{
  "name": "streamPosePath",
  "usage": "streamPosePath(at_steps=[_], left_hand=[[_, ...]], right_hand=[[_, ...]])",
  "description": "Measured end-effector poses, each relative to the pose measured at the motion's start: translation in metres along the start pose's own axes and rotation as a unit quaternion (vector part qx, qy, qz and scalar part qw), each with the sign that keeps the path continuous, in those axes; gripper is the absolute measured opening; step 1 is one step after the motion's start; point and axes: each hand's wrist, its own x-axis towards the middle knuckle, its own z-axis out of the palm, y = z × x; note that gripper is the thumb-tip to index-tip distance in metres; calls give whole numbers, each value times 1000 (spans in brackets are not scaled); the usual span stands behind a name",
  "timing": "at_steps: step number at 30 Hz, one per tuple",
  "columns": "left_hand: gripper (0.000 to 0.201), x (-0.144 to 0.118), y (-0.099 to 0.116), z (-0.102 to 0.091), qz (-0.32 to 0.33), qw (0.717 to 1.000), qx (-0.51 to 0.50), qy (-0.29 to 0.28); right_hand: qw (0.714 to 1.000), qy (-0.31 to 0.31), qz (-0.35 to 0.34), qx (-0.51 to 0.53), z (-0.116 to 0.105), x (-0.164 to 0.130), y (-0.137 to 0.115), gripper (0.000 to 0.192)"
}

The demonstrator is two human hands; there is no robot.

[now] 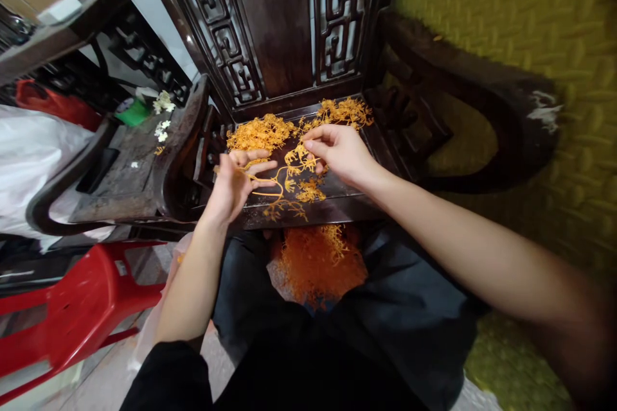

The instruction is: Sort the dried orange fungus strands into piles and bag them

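Several orange-yellow plastic-looking branching sprigs [278, 180] stretch between my hands, over the seat of a dark carved wooden chair [332, 209]. My left hand [231, 183] has the stems running through its partly spread fingers and holds them against the palm. At the sprigs' upper right end, my right hand [340, 151] is closed in a pinch with thumb and forefinger on a thin tip. A dense orange heap [263, 133] lies behind my left hand, and a looser orange pile [344, 112] lies behind my right hand. One small orange cluster [311, 190] rests on the seat.
Between my knees, below the seat edge, is a large orange mass [321, 263]. To the left stand a red plastic stool [91, 298] and a second dark wooden chair [120, 189] bearing white pieces [162, 128] and a green roll [134, 112]. Yellow woven-patterned material [506, 19] covers the right side.
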Motion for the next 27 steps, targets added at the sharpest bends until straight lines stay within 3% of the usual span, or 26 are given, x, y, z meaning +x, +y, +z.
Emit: streamPosePath(at_steps=[5, 10, 14, 17, 21, 24, 27], left_hand=[[59, 2, -20, 5, -18, 988, 151, 19], [43, 8, -19, 4, -79, 978, 193, -8], [34, 8, -17, 5, -65, 969, 237, -1], [30, 7, -17, 7, -37, 957, 289, 2], [29, 5, -17, 11, 4, 929, 369, 9], [24, 5, -16, 15, 12, 909, 416, -1], [21, 3, -13, 13, 15, 893, 449, -25]], right_hand=[[995, 13, 27, 97, 10, -6, -7, 6], [987, -15, 32, 154, 7, -8, -12, 12], [986, -39, 35, 160, 4, -12, -16, 17], [989, -64, 47, 123, 1, -16, -20, 28], [987, -151, 51, -5, -5, -19, -23, 44], [973, -181, -4, -142, -7, -19, -24, 28], [970, -127, -59, -199, -12, -15, -25, 9]])
